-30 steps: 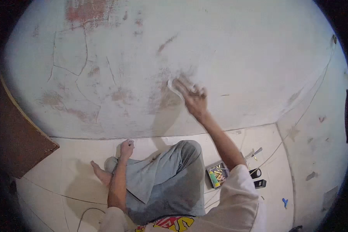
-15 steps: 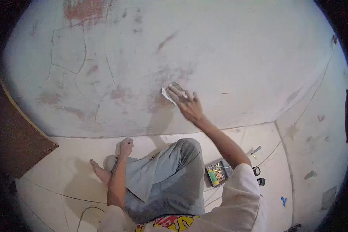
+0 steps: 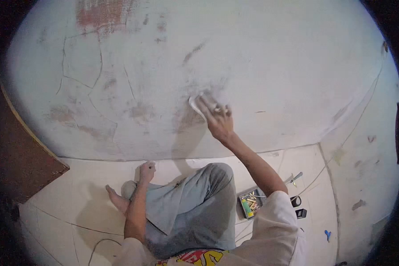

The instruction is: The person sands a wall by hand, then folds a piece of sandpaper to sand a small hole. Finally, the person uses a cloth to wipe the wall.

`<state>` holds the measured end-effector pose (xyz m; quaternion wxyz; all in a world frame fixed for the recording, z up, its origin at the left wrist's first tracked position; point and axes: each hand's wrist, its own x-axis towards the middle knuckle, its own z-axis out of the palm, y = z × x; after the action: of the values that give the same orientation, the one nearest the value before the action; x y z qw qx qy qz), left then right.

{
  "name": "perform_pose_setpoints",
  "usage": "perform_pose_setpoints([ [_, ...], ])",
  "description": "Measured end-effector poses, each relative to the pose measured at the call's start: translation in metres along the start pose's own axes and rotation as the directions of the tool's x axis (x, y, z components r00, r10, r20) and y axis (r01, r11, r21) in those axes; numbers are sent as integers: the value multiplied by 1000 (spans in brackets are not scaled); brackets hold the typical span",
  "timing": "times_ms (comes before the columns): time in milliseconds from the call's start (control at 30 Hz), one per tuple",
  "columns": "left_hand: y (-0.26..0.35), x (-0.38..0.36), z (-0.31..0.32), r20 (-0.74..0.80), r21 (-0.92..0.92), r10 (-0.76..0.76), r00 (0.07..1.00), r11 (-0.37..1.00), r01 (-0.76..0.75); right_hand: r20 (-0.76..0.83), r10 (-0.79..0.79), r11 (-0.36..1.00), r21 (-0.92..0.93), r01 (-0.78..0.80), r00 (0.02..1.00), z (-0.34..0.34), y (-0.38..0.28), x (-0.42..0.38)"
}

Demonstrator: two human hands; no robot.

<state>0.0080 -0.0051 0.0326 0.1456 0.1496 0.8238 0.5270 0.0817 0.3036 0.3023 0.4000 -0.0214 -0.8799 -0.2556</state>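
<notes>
My right hand (image 3: 217, 119) presses a pale, flat pad (image 3: 197, 105) against the white wall (image 3: 270, 66), beside a grey, smudged patch. The pad is blurred, and its material cannot be made out. Down near the foot of the wall, my left hand (image 3: 147, 172) is curled closed above my bent leg; whether anything is inside it is hidden. Reddish and grey stains and thin drawn lines mark the wall to the left of my right hand.
A tray (image 3: 240, 206) of small items lies on the tiled floor by my right knee, with dark objects (image 3: 300, 213) and a blue item (image 3: 327, 235) farther right. A brown panel (image 3: 26, 155) stands at the left. Cables cross the floor.
The view has shifted slightly. My right hand and the pad have moved a little over the wall. My left hand stays curled in the same place.
</notes>
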Motion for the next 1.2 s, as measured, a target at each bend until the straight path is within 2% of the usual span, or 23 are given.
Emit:
perform_pose_setpoints([
  [67, 5, -5, 0, -8, -61, -74, 997, 995, 73, -200, -297, 929, -287, 234, 934, 15, 9, -11],
  [100, -15, 5, 3, 4, -6, -31, 1000, 1000, 31, -170, -229, 970, 46, 240, 958, 16, 31, -4],
  [133, -27, 12, 6, 14, 46, 13, 1000, 999, -14, -226, -247, 888, -441, 127, 942, -8, 51, 26],
  [167, -27, 11, 6, 14, 45, 6, 1000, 999, -7, -378, -12, 988, -149, -48, 926, -3, 77, 41],
  [200, -24, 11, 6, 0, 12, -14, 1000, 1000, 14, -261, 150, 940, -263, -219, 954, -64, 83, 79],
  [233, -23, 8, 6, -10, -20, -39, 999, 999, 38, -481, 220, 974, 54, -222, 848, -72, 102, 100],
  [267, -26, 7, 8, -6, -19, -50, 999, 999, 50, -506, 262, 964, 178, -198, 822, -80, 111, 115],
  [333, -31, 15, 10, -32, 2, -22, 999, 1000, 22, -533, 308, 951, 199, -237, 788, -67, 94, 111],
  [467, -45, 20, 10, -32, 41, 80, 996, 996, -79, -183, 147, 979, 164, -117, 972, -9, 26, 18],
  [533, -50, 22, 13, -31, 110, 82, 996, 991, -78, -14, -139, 984, -113, 137, 990, -1, 5, -27],
  [633, -39, 15, 8, 13, 39, 41, 999, 998, -41, -254, -303, 934, -272, 233, 919, 26, 49, -26],
  [667, -29, 11, 3, 18, 44, 46, 999, 998, -47, -72, -55, 988, -149, 44, 996, 34, 70, -22],
  [700, -13, 4, -1, 12, 15, -2, 1000, 1000, 2, -261, -50, 949, -314, -36, 964, -11, 90, 20],
  [733, -5, 2, -1, 6, -19, -52, 999, 998, 52, -336, 144, 949, -218, -226, 931, -29, 110, 46],
  [767, -10, 3, 2, 7, -21, -56, 998, 998, 57, -458, 196, 977, 11, -215, 867, -60, 125, 72],
  [867, -35, 15, 7, -17, 42, 41, 999, 998, -40, -480, 290, 957, 134, -258, 828, -58, 112, 77],
  [900, -43, 17, 13, -20, 27, 45, 999, 999, -44, -468, 260, 964, 182, -195, 845, -55, 96, 68],
  [967, -44, 21, 11, -25, 20, 59, 998, 998, -59, -176, 244, 965, 144, -221, 954, -31, 55, 26],
  [1033, -40, 15, 8, -35, 93, 290, 956, 954, -285, 29, 27, 989, 144, -31, 999, -5, 26, -22],
  [1067, -41, 15, 9, -31, 96, 294, 955, 952, -290, 29, 33, 989, 141, -37, 999, -1, 28, -26],
  [1133, -36, 16, 12, -22, -48, 82, 996, 995, -83, -76, -352, 903, -291, 317, 933, 6, 38, -29],
  [1167, -32, 15, 11, -19, -44, 86, 996, 995, -87, -114, -331, 907, -313, 282, 937, 11, 54, -25],
  [1200, -13, 7, 5, -26, 23, 61, 998, 998, -60, -185, -117, 992, 26, 124, 976, 9, 69, -6],
])
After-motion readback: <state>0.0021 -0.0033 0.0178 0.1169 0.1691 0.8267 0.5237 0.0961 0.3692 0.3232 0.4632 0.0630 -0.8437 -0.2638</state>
